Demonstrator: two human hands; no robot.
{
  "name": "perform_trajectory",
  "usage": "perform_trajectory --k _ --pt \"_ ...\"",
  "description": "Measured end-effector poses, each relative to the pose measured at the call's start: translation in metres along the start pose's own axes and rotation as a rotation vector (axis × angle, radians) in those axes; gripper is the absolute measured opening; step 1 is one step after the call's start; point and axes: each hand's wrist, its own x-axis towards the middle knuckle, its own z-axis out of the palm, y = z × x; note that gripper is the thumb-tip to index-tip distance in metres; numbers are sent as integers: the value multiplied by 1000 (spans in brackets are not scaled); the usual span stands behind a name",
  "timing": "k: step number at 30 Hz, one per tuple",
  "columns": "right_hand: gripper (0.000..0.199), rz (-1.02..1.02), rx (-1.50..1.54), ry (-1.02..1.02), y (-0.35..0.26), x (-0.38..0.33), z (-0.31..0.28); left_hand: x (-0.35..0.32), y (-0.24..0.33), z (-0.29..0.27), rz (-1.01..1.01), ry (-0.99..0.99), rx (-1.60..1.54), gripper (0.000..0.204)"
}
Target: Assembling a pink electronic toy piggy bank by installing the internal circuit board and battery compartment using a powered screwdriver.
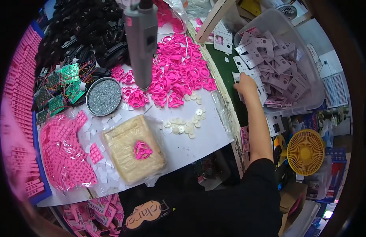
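Note:
My right hand (245, 84) reaches out to the right, its fingers bent down at a row of pale flat panels with holes (252, 73) on the green strip; whether one is pinched is hidden. Beside it stands a translucent bin (315, 85) heaped with similar pale pink panels (281, 59). My left hand does not show. In front of me a plastic-wrapped tan block (127, 164) lies on the white table, with one pink round spoked frame (143, 150) on top. A grey electric screwdriver (142, 43) hangs tip down over the table.
Many pink round frames (175, 73) are heaped mid-table, near pale discs (181, 128). Left are a bowl of small screws (104, 97), green circuit boards (70, 73), black parts (80, 31) and bagged pink grids (66, 154). A wooden post (214, 21) and a yellow fan (305, 152) stand right.

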Motion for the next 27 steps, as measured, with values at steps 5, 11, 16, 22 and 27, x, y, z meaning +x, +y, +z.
perform_trajectory --k 5,11,16,22,27 --pt "35 44 -163 -67 -1 32 9 -118 -69 82 -616 -375 -631 48" --pt "40 -128 1335 322 2 -2 -70 -169 -85 160 -789 -366 -725 53" --pt "51 -421 2111 -470 -96 -102 -98 -186 -89 195 -820 -376 -778 46" --pt "53 -1218 1730 -968 -203 -168 -101 -179 -100 215 -844 -603 -824 74" --pt "34 -1793 188 -835 -293 -209 -197 -175 -88 218 -916 -794 -707 101"
